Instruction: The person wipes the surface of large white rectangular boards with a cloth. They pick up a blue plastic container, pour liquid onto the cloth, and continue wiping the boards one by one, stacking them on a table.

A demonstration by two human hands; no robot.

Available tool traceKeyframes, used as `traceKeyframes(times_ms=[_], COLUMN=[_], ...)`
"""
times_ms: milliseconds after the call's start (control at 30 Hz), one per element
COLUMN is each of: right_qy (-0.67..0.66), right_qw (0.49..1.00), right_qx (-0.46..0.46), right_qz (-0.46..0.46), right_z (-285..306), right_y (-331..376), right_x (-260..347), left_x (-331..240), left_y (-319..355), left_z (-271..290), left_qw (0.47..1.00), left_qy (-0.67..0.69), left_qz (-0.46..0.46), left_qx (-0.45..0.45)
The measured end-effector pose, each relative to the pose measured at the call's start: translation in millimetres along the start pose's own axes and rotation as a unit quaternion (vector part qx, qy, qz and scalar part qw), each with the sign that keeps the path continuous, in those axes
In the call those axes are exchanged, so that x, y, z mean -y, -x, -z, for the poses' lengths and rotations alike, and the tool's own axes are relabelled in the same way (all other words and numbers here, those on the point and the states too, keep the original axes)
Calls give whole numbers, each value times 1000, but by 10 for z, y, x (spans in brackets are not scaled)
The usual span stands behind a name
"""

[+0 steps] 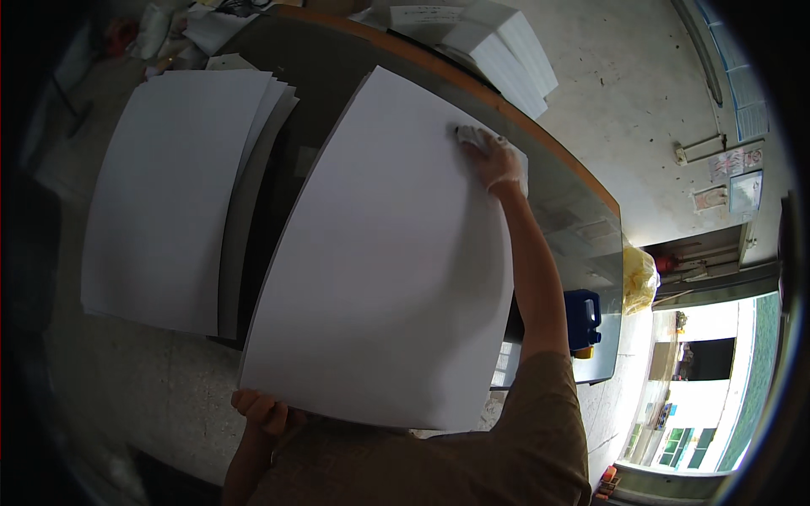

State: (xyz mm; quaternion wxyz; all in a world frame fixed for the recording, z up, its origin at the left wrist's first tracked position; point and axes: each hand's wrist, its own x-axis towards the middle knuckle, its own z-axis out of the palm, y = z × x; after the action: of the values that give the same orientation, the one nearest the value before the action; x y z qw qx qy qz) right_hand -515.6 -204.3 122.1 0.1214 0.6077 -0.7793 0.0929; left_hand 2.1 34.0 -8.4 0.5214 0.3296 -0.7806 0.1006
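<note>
Large white sheet point(371, 270) lies across the table point(564, 198), lower edge near your torso, so both ends look within reach. Your left hand point(266, 411) has its fingers curled around the near left corner, probably to steady it. Your right hand point(498, 164) is closed over a pale wad point(475, 137), pressed near the far right edge; exact material unclear. White stack point(169, 194) sits apart to the left, seemingly leaving you working room.
</note>
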Motion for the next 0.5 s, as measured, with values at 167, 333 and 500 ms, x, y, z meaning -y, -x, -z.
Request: traceKeyframes(times_ms=[167,333,500], right_qy=[-22,-58,-153], right_qw=[999,997,971], right_qx=[7,17,75], right_qz=[-36,50,169], right_z=[-197,269,1281], right_y=[-670,852,3603], right_x=[-134,91,681], left_x=[-28,45,155], left_y=[48,3,-26], left_z=[-6,-142,-242], left_qw=[1000,998,995], left_qy=[-19,-4,12], left_qz=[22,-15,-47], left_qx=[-9,-65,-92])
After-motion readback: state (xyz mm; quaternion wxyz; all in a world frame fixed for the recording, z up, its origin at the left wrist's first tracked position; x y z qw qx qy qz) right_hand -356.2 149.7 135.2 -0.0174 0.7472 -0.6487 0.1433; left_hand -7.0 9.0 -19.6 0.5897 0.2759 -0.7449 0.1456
